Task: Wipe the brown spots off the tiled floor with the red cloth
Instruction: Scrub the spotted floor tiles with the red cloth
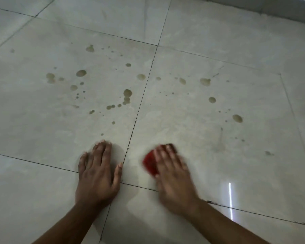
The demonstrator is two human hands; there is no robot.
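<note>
While bracing beside the grout line, left hand [97,171] flat, fingers spread, holding nothing. Right of that line, right hand [173,175] pressed flat over the red cloth [149,163], blurred mid-wipe. Brown spots [127,93] beyond on the tiled floor [236,50], untouched; probably early on, next needing a reach forward.

Open tiled floor [192,120] ahead of both hands; only wall base [271,9] beyond.

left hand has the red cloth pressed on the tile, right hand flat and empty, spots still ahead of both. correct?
Hands are swapped. In the head view the right hand presses the red cloth on the tile; the left hand lies flat, empty. Brown spots remain ahead.
</note>
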